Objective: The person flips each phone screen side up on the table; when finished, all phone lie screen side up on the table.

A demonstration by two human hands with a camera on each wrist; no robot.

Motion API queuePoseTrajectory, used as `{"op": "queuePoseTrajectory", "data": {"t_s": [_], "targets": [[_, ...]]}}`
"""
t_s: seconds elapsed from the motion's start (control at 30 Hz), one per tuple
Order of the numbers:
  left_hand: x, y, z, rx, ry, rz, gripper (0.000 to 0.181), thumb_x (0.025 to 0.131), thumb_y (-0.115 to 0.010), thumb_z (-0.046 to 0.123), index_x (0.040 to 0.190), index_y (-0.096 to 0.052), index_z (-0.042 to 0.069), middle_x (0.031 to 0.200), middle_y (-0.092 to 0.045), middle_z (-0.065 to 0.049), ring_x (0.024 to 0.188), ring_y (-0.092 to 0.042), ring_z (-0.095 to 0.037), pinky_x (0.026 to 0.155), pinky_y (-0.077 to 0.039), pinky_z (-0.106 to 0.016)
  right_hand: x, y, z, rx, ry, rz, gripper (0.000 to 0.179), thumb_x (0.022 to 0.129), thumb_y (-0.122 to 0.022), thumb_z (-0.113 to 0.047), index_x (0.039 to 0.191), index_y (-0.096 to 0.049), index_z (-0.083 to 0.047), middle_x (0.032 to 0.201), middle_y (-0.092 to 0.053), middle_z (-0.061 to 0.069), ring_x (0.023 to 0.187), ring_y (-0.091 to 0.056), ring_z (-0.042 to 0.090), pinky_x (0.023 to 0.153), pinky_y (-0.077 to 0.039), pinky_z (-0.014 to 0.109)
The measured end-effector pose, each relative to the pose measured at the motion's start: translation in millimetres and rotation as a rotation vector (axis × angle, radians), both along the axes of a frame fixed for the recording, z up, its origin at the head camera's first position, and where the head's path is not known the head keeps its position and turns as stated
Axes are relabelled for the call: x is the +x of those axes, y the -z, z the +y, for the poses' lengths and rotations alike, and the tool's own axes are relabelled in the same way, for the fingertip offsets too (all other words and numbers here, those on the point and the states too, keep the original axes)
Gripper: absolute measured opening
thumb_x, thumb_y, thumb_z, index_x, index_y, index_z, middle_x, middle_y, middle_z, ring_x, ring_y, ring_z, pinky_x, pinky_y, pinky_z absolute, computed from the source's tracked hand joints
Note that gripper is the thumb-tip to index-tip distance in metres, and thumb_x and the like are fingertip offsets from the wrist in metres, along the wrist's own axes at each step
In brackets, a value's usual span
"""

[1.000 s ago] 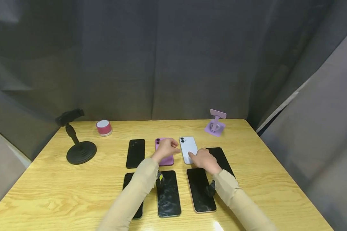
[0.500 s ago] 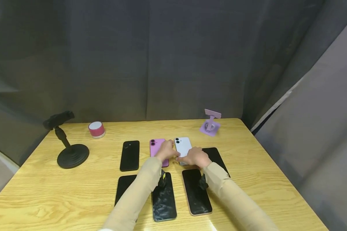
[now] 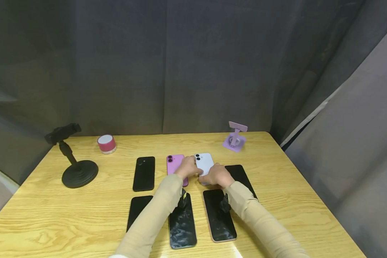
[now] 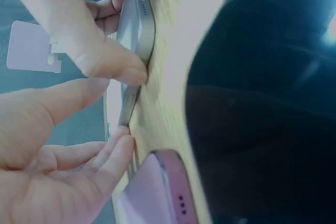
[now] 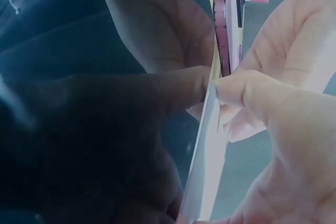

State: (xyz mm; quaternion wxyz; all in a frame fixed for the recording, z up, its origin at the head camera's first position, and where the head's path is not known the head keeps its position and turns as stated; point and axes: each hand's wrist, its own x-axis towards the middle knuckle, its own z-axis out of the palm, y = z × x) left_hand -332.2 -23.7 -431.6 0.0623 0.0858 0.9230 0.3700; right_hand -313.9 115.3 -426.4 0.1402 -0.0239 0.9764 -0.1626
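no legible text, no readable brand, number or sign, neither on the phones [image 3: 204, 163] nor the stands [image 3: 80, 174]

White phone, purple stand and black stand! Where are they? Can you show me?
White phone [image 3: 205, 162]: head view, on its back, above the hands.
Purple stand [image 3: 235, 135]: head view, on the stem between its base and top plate.
Black stand [image 3: 67, 152]: head view, on its leaning stem.
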Motion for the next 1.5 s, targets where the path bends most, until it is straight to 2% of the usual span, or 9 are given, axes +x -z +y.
{"op": "queuePoseTrajectory", "data": {"t_s": [0.3,0.5,0.67,0.73,0.8,0.97,1.03,1.23,1.5], "targets": [[-3.1,6.0,-0.7,0.177,-0.061,-0.071,0.047,0.083,-0.072,0.013,0.121,-0.057,-0.009,0.111,-0.065,-0.021,0.099,-0.06,-0.027,0.086,-0.051,-0.033,-2.0,2.8,5.1,-0.077,0.057,-0.061,0.062,0.072,-0.07,-0.047,0.1,-0.048,0.004,0.085,-0.051,0.015,0.046,-0.049,0.017,0.036,-0.043,0.027],[-18.1,23.3,2.0,0.374,-0.144,-0.163,0.039,0.085,-0.068,0.006,0.118,-0.056,-0.011,0.109,-0.065,-0.021,0.094,-0.061,-0.026,0.083,-0.053,-0.033,-0.6,-0.5,7.2,-0.049,0.011,-0.102,0.076,0.077,-0.066,-0.049,0.118,-0.044,0.01,0.088,-0.049,0.016,0.05,-0.052,0.019,0.038,-0.046,0.028],[-84.7,115.5,-5.0,0.542,-0.142,-0.184,0.031,0.081,-0.072,0.005,0.106,-0.059,-0.008,0.095,-0.065,-0.015,0.081,-0.065,-0.02,0.071,-0.058,-0.029,3.2,-1.5,4.9,-0.012,-0.04,-0.074,0.072,0.077,-0.065,-0.05,0.115,-0.044,0.008,0.09,-0.048,0.016,0.06,-0.056,0.023,0.039,-0.048,0.029],[-100.3,135.6,-7.1,0.568,-0.134,-0.197,0.028,0.079,-0.074,0.004,0.1,-0.06,-0.009,0.089,-0.066,-0.015,0.075,-0.067,-0.021,0.065,-0.058,-0.028,4.6,-1.5,4.4,-0.002,-0.055,-0.056,0.069,0.077,-0.065,-0.05,0.112,-0.045,0.007,0.09,-0.048,0.016,0.06,-0.056,0.023,0.039,-0.047,0.03],[-87.3,115.9,-7.5,0.54,-0.155,-0.216,0.026,0.08,-0.074,0.004,0.099,-0.061,-0.01,0.091,-0.066,-0.018,0.077,-0.068,-0.024,0.068,-0.059,-0.031,5.9,-1.7,3.8,0.005,-0.065,-0.045,0.068,0.077,-0.065,-0.05,0.11,-0.045,0.006,0.09,-0.049,0.016,0.062,-0.055,0.024,0.04,-0.047,0.03],[-21.9,26.9,-5.4,0.423,-0.23,-0.245,0.017,0.086,-0.067,0.003,0.096,-0.061,-0.01,0.092,-0.065,-0.018,0.071,-0.066,-0.02,0.068,-0.058,-0.028,8.3,-2.7,2.8,-0.014,-0.06,-0.044,0.078,0.078,-0.065,-0.057,0.117,-0.044,0.008,0.094,-0.051,0.016,0.069,-0.054,0.024,0.049,-0.046,0.03],[-8.9,11.7,-5.4,0.424,-0.223,-0.222,0.014,0.089,-0.065,0.004,0.093,-0.059,-0.008,0.089,-0.063,-0.016,0.068,-0.064,-0.016,0.066,-0.058,-0.025,8.6,-2.6,2.9,-0.026,-0.049,-0.05,0.083,0.079,-0.064,-0.06,0.121,-0.043,0.009,0.096,-0.051,0.016,0.072,-0.054,0.025,0.051,-0.046,0.03],[-3.3,3.5,-7.9,0.488,-0.183,-0.214,0.014,0.096,-0.055,0.007,0.088,-0.043,0.004,0.08,-0.049,-0.005,0.064,-0.058,-0.012,0.068,-0.058,-0.025,5.9,-1.1,6.9,-0.077,-0.047,-0.085,0.091,0.08,-0.061,-0.064,0.13,-0.038,0.008,0.101,-0.051,0.016,0.075,-0.055,0.025,0.054,-0.047,0.03],[-9.5,5.6,-10.0,0.734,-0.038,-0.328,0.02,0.104,-0.034,0.009,0.089,-0.022,0.012,0.088,-0.053,-0.012,0.078,-0.063,-0.02,0.07,-0.057,-0.03,2.5,-3.3,14.5,-0.11,-0.127,-0.104,0.103,0.085,-0.053,-0.066,0.144,-0.022,0.013,0.134,-0.046,0.028,0.096,-0.054,0.03,0.08,-0.05,0.04]]}}
